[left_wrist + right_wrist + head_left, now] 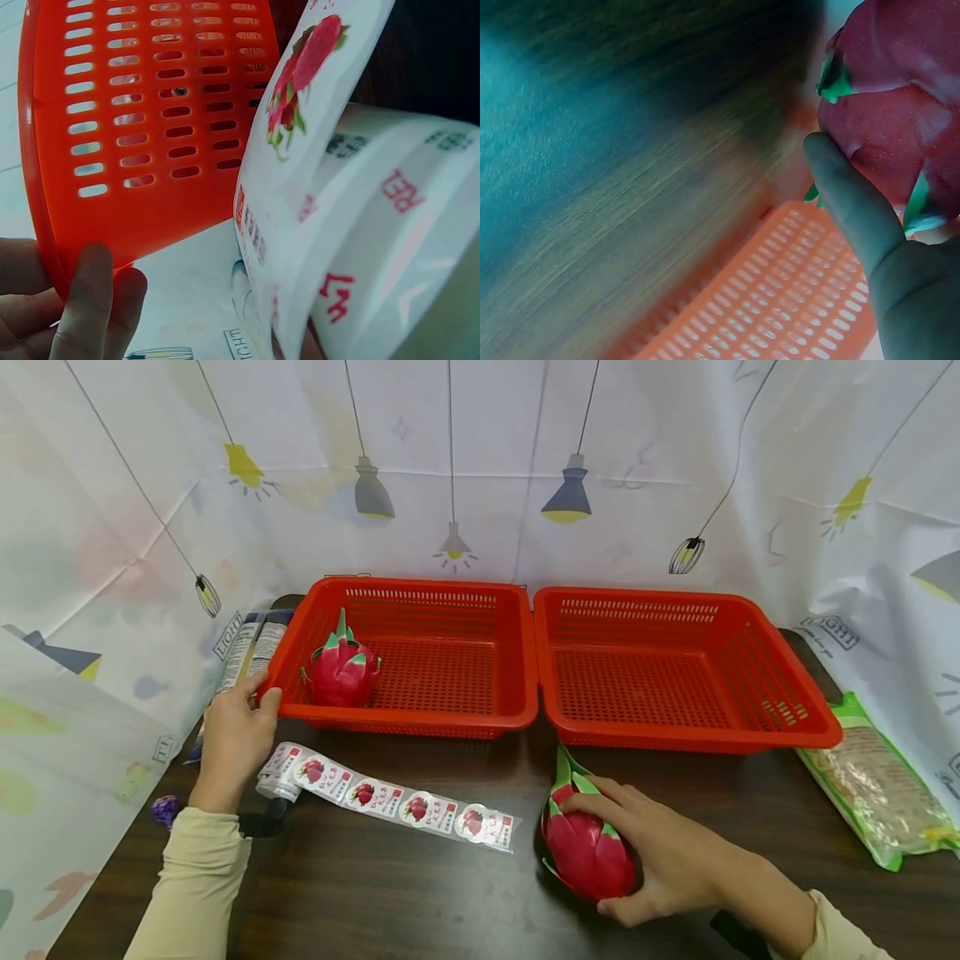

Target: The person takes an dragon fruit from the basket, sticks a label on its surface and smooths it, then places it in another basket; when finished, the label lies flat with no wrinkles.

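Note:
My left hand (238, 739) grips the near left corner of the left red plastic basket (420, 720). In the left wrist view, its fingers (88, 300) curl over the rim. Inside that basket, at the left end, sits a pink dragon fruit (339, 678) with green tips. A second dragon fruit (588, 864) is in my right hand (663, 847), over the dark table in front of the gap between baskets. The thumb and fingers wrap its sides, and its green crown points away from me. The right wrist view shows the thumb (851, 199) pressed along the pink skin.
Beside the left wrist stands a roll of dragon fruit stickers (279, 772), its strip (427, 810) unrolled rightward. The right red basket (675, 737) adjoins the left one. A green-edged clear bag (885, 785) lies at the right, a grey packet (255, 647) and purple-wrapped item (165, 810) at the left.

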Demonstrator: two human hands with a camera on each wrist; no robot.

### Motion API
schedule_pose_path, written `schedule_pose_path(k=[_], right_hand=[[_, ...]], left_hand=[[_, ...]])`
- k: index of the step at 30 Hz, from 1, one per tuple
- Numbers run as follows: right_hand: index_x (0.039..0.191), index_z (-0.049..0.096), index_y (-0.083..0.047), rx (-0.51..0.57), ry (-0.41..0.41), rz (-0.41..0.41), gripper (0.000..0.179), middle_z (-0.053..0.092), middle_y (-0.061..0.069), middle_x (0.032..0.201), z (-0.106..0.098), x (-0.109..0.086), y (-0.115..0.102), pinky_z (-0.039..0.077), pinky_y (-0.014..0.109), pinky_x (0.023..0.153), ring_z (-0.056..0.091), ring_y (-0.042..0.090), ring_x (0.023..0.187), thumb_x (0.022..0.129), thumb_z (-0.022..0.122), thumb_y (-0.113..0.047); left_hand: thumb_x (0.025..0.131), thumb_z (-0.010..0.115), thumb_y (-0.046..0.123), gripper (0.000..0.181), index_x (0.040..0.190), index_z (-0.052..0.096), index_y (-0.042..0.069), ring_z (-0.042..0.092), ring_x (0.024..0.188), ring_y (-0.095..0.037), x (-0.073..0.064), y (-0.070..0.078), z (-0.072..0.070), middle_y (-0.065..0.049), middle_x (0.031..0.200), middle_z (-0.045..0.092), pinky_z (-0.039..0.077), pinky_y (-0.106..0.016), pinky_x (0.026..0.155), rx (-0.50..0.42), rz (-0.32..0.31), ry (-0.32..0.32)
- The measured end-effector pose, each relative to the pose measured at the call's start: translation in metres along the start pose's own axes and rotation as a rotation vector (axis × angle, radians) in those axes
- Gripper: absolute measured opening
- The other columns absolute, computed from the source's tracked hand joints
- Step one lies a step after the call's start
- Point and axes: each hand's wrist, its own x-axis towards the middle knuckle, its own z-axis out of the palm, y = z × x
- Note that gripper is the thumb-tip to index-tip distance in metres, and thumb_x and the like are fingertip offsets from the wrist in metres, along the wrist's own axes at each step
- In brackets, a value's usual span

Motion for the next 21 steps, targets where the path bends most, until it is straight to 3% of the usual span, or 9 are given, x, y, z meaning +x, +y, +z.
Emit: schedule_pose_path(k=[10, 17, 21], right_hand=[[0.150, 0.034, -0.046, 0.124, 0.010, 0.006, 0.097, 0.037, -0.003, 0.153, 0.004, 0.009, 0.007, 0.060, 0.036, 0.076, 0.054, 0.027, 0.122, 0.070, 0.088, -0.054], [0.155, 0.030, -0.038, 0.296, 0.006, -0.032, 0.100, 0.039, -0.010, 0.149, 0.006, 0.011, 0.015, 0.059, 0.026, 0.079, 0.052, 0.023, 0.124, 0.074, 0.088, -0.044], [0.155, 0.030, -0.037, 0.321, 0.007, -0.018, 0.100, 0.037, -0.013, 0.149, 0.005, 0.011, 0.016, 0.058, 0.025, 0.080, 0.049, 0.023, 0.126, 0.074, 0.087, -0.045]], left_hand=[[0.105, 0.053, 0.020, 0.049, 0.147, 0.049, -0.005, 0.067, 0.106, -0.049, 0.003, 0.003, 0.001, -0.037, 0.130, 0.061, 0.056, -0.057, 0.087, -0.010, -0.022, -0.032], [0.105, 0.053, 0.020, 0.049, 0.146, 0.049, -0.005, 0.067, 0.108, -0.051, 0.003, 0.004, 0.000, -0.037, 0.131, 0.061, 0.056, -0.057, 0.086, -0.019, -0.009, -0.016], [0.104, 0.052, 0.019, 0.047, 0.145, 0.052, -0.004, 0.065, 0.112, -0.052, 0.004, 0.003, 0.001, -0.036, 0.132, 0.061, 0.055, -0.060, 0.088, -0.032, 0.022, 0.010]])
